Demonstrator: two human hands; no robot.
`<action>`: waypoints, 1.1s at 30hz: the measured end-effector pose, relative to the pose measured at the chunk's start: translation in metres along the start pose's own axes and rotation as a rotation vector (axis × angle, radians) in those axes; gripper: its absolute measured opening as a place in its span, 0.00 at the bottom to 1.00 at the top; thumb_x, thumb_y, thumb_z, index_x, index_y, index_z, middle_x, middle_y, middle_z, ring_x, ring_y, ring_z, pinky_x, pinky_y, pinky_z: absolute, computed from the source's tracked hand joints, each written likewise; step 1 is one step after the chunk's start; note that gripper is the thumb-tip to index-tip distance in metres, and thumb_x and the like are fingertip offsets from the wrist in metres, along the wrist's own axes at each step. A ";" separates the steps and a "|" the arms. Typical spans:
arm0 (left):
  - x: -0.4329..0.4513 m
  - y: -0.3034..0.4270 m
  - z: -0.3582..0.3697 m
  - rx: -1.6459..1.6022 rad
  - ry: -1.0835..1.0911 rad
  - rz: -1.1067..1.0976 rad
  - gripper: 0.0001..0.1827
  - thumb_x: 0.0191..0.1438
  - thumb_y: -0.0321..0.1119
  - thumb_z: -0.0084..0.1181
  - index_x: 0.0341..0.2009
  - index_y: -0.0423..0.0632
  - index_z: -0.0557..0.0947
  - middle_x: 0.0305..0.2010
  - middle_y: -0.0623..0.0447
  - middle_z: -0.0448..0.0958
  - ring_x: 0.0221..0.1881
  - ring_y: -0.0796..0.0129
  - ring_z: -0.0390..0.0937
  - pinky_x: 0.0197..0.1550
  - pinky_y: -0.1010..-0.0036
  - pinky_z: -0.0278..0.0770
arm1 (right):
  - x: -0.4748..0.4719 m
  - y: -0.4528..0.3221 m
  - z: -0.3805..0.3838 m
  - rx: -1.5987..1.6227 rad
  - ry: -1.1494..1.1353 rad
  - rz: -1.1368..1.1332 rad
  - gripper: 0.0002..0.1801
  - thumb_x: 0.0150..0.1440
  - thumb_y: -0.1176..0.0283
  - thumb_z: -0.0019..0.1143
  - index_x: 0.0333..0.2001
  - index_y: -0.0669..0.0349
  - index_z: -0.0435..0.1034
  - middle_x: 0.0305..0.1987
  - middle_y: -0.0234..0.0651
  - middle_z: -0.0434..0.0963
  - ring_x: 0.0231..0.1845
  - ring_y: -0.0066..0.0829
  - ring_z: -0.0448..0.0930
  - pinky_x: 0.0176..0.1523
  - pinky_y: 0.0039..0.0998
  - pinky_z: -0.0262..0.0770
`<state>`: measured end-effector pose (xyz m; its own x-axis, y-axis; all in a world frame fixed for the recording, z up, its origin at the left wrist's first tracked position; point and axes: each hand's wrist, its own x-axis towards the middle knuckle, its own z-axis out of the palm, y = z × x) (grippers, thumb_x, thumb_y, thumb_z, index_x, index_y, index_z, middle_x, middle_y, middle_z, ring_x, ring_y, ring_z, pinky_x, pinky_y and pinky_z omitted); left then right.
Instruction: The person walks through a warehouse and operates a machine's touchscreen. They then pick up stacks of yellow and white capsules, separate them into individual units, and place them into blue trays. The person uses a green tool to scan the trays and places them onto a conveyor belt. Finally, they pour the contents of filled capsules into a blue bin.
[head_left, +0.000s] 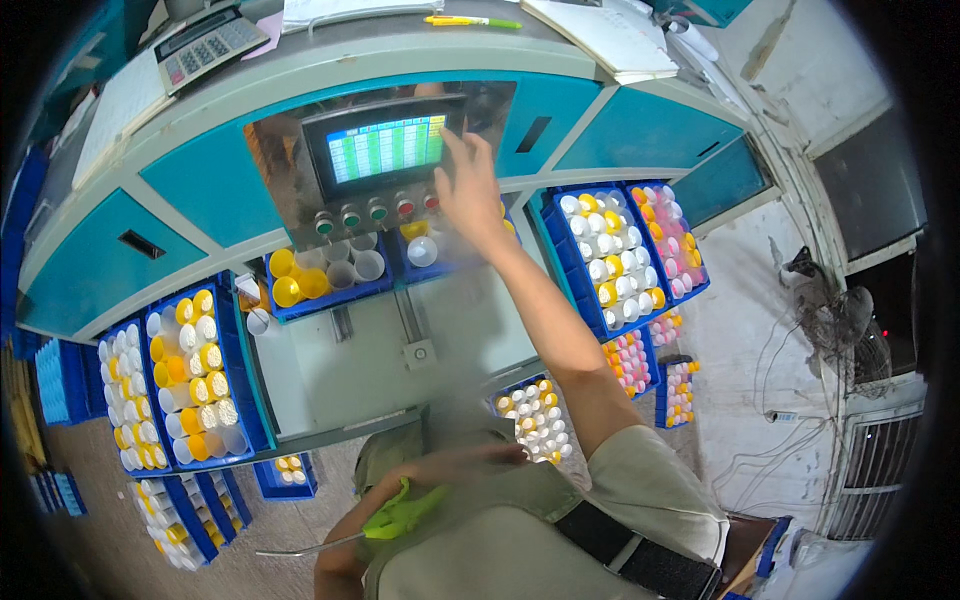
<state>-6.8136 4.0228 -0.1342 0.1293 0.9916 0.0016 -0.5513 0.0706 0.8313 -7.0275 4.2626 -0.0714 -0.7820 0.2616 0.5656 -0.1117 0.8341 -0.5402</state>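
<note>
My right hand (471, 176) reaches to the touch screen (386, 150) on the machine's front panel. Its index fingertip is at the screen's upper right edge, the other fingers are partly bent, and it holds nothing. Green and red push buttons (377, 209) sit in a row below the screen. My left hand (476, 461) is blurred, low against my body, palm and grip unclear. Beside its wrist and forearm is a bright green tool handle (409, 511), seemingly of an air blow gun, with a bent metal tube (307, 549) pointing left. Whether the hand grips it is unclear.
Blue crates (201, 375) of white and yellow cups flank the machine's pale bed (352, 375); some cups hold white pieces. More crates (285, 480) stand on the floor. A calculator (208, 46), pen (472, 22) and papers lie on top. A fan (840, 330) is at right.
</note>
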 end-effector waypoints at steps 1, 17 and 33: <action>0.000 -0.006 0.001 -0.117 0.040 0.011 0.44 0.60 0.55 0.54 0.71 0.39 0.60 0.69 0.45 0.65 0.70 0.60 0.60 0.72 0.64 0.54 | -0.005 -0.005 -0.002 -0.021 -0.016 -0.021 0.32 0.55 0.74 0.59 0.65 0.58 0.63 0.64 0.56 0.62 0.65 0.57 0.66 0.65 0.45 0.67; 0.100 -0.268 0.100 -0.428 0.734 0.220 0.17 0.63 0.38 0.50 0.52 0.42 0.74 0.47 0.45 0.74 0.51 0.58 0.73 0.55 0.62 0.69 | -0.370 -0.059 -0.202 0.325 -1.298 -0.111 0.23 0.64 0.61 0.51 0.58 0.63 0.67 0.49 0.49 0.77 0.51 0.50 0.76 0.56 0.45 0.70; 0.078 -0.207 0.338 0.920 0.883 -0.801 0.24 0.60 0.52 0.54 0.44 0.42 0.83 0.38 0.37 0.82 0.45 0.43 0.80 0.48 0.50 0.74 | -0.544 -0.028 -0.339 -0.109 -1.240 -0.163 0.33 0.44 0.51 0.68 0.49 0.59 0.69 0.44 0.49 0.81 0.46 0.50 0.82 0.50 0.47 0.76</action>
<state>-6.4107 4.0491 -0.1184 -0.5711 0.4934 -0.6561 0.1613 0.8511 0.4997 -6.3906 4.2616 -0.1526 -0.8201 -0.4306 -0.3769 -0.2559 0.8650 -0.4315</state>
